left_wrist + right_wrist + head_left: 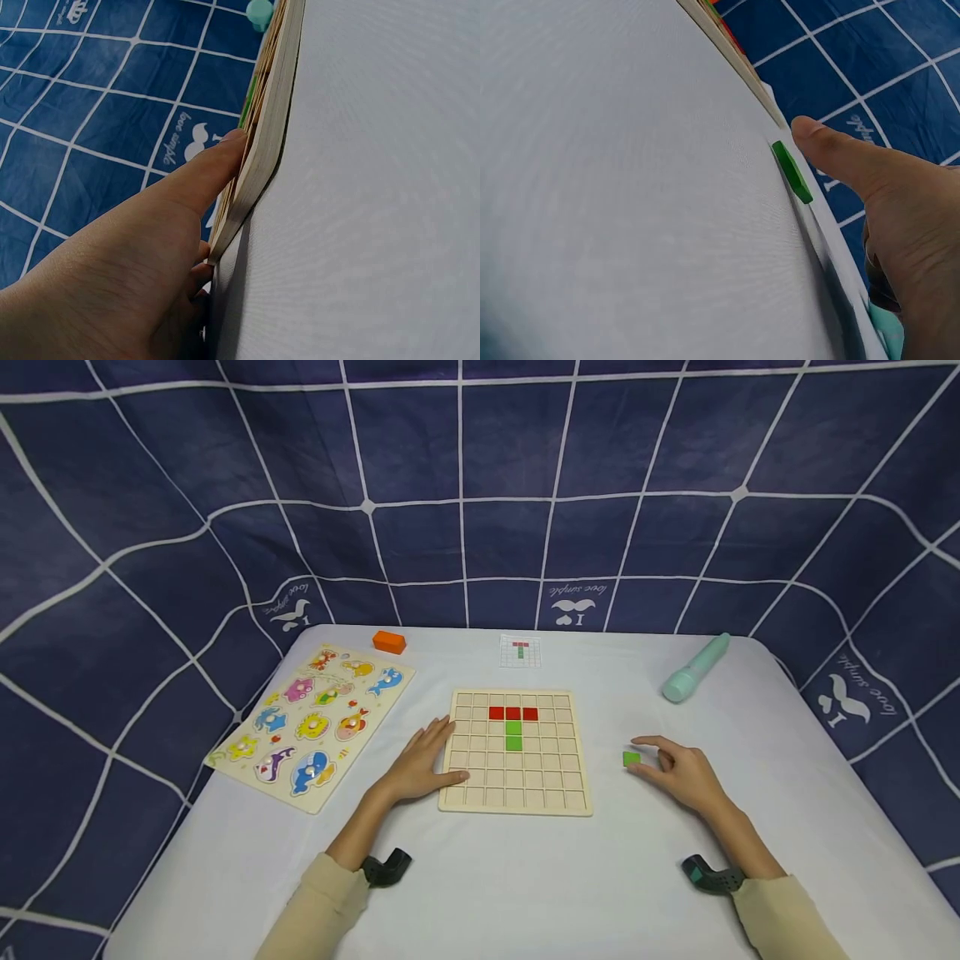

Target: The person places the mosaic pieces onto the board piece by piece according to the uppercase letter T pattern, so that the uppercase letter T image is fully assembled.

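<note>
A wooden grid board (517,785) lies flat on the table, with a row of red square tiles (513,713) and a column of green square tiles (513,735) below it forming a T. My left hand (420,767) rests at the board's left edge, its thumb (217,161) over the near-left corner area and its fingers along the side. To the right of the board, a loose green tile (632,759) lies on the white cloth. Around that tile, my right hand (681,777) has thumb and forefinger spread apart, and the thumb (832,146) shows close over it in the right wrist view.
A puzzle board (307,722) with sea-animal pieces lies at the left. Along the back are an orange block (389,642) and a small card (521,652) printed with a red and green T. A mint-green flashlight-shaped object (696,668) lies at the back right.
</note>
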A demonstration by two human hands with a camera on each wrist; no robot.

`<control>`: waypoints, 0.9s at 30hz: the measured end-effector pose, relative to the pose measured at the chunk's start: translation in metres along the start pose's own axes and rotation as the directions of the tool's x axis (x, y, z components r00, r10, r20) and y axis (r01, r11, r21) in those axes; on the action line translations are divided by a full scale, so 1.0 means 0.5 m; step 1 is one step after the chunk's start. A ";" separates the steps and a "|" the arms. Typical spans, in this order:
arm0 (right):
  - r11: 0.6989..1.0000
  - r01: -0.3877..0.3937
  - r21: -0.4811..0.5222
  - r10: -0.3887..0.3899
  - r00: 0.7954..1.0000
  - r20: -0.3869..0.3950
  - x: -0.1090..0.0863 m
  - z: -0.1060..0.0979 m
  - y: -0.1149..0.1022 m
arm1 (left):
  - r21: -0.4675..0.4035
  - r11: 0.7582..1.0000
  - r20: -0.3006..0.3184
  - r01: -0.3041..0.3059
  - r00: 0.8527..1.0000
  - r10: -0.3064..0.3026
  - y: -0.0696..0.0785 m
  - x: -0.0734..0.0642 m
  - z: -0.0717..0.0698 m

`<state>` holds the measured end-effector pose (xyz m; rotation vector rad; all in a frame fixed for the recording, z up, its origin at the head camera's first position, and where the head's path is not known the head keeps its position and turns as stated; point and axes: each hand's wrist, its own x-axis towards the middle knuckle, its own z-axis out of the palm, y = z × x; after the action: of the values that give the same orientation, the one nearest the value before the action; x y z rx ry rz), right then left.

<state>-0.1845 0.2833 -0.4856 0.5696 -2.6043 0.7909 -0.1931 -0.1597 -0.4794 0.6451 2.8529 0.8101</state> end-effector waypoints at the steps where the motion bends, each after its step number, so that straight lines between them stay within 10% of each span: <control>1: 1.000 0.003 0.000 -0.003 1.000 0.001 -0.001 -0.002 0.001 | 0.001 1.000 0.000 0.001 1.000 -0.001 0.000 0.000 0.000; 27: 0.999 -0.039 -0.011 0.039 0.996 0.074 -0.008 0.003 0.005 | -0.002 1.000 -0.006 -0.013 1.000 0.013 0.004 -0.002 -0.004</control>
<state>-0.1826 0.2852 -0.4896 0.5572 -2.6935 0.7835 -0.1918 -0.1596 -0.4769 0.6621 2.8558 0.8185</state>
